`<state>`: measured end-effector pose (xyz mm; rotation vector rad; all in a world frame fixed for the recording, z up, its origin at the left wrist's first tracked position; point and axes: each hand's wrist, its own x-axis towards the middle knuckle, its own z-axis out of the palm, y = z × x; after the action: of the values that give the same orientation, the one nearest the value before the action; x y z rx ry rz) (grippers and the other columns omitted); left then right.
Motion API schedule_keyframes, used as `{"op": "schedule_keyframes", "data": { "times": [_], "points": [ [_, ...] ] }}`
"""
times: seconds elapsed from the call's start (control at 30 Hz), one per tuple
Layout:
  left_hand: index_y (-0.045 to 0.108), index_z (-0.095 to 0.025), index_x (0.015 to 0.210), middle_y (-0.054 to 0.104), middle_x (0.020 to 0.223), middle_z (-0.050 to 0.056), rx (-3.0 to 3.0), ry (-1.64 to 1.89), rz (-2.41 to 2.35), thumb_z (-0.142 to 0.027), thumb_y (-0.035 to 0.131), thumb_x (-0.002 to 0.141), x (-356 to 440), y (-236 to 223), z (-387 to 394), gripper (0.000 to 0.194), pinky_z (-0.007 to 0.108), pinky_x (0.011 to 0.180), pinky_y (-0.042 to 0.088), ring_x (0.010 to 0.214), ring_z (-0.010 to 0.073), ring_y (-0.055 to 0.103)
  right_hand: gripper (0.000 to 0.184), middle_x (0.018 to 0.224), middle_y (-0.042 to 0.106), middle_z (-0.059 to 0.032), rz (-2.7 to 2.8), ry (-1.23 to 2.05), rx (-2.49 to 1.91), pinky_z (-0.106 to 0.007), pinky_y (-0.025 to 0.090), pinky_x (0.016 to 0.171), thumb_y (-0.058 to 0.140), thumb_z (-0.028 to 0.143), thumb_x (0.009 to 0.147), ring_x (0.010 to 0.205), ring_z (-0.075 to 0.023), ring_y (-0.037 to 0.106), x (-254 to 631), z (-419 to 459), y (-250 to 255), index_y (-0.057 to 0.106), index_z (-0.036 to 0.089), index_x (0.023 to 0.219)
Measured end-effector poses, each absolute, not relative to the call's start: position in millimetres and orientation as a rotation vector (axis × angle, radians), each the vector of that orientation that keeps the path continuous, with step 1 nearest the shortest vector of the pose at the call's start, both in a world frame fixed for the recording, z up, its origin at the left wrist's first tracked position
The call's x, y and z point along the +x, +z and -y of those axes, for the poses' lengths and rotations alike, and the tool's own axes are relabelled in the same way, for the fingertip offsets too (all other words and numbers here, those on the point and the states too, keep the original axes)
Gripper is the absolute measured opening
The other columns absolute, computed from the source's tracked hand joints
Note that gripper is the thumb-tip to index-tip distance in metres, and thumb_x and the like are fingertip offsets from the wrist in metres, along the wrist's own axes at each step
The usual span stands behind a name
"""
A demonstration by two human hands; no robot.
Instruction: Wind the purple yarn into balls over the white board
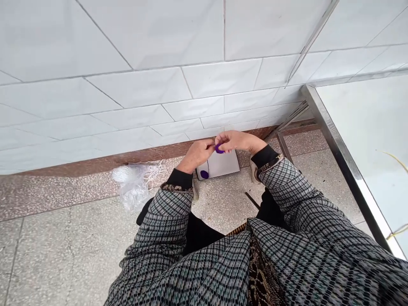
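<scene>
My right hand is closed, its fingers pinching a small, fuzzy purple yarn piece. Close against it, my left hand is also closed, with thumb and forefinger pinched at the yarn beside that piece. A thin purple strand hangs below the left fingers to a purple yarn ball. This ball lies in the near left corner of a shallow white box on the floor under my hands. Whether a hook or needle is in my fingers is too small to make out.
A clear plastic bag with white yarn lies on the floor at left. White tiled wall rises just ahead. A metal-edged table stands on the right, with yellow strands on it. A dark stick-like thing lies near my right leg.
</scene>
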<state>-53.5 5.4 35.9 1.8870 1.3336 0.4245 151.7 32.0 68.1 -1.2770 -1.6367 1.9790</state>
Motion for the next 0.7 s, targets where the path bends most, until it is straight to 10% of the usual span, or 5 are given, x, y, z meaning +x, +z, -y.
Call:
{"op": "schedule_keyframes", "data": {
  "times": [0.17, 0.43, 0.7],
  "points": [
    [0.063, -0.023, 0.078, 0.072, 0.081, 0.002, 1.826, 0.472, -1.338, -0.034, 0.053, 0.092, -54.7, 44.5, 3.5, 0.02, 0.031, 0.08, 0.048, 0.079, 0.0207, 0.061, 0.036, 0.066, 0.065, 0.0052, 1.812, 1.614, -1.643, -0.02, 0.039, 0.052, 0.081, -0.016, 0.078, 0.058, -0.0091, 0.054, 143.5, -31.7, 67.6, 0.066, 0.017, 0.079],
    [0.066, -0.023, 0.086, 0.07, 0.082, 0.002, 1.807, 0.542, -1.319, -0.035, 0.052, 0.094, -48.6, 44.3, 15.9, 0.02, 0.031, 0.084, 0.051, 0.081, 0.0208, 0.062, 0.023, 0.064, 0.068, 0.0019, 0.877, 1.984, -1.28, -0.016, 0.057, 0.059, 0.069, -0.006, 0.101, 0.055, -0.0089, 0.062, 135.6, -34.0, 68.7, 0.069, 0.014, 0.091],
    [0.077, -0.021, 0.091, 0.078, 0.085, 0.005, 1.831, 0.42, -1.361, -0.04, 0.055, 0.093, -56.2, 36.9, 7.2, 0.029, 0.033, 0.079, 0.048, 0.079, 0.0232, 0.062, 0.028, 0.067, 0.069, 0.0051, 1.048, 2.116, -1.098, -0.015, 0.052, 0.053, 0.066, -0.013, 0.095, 0.051, -0.0068, 0.061, 145.0, -28.6, 75.3, 0.067, 0.015, 0.096]
  ]
}}
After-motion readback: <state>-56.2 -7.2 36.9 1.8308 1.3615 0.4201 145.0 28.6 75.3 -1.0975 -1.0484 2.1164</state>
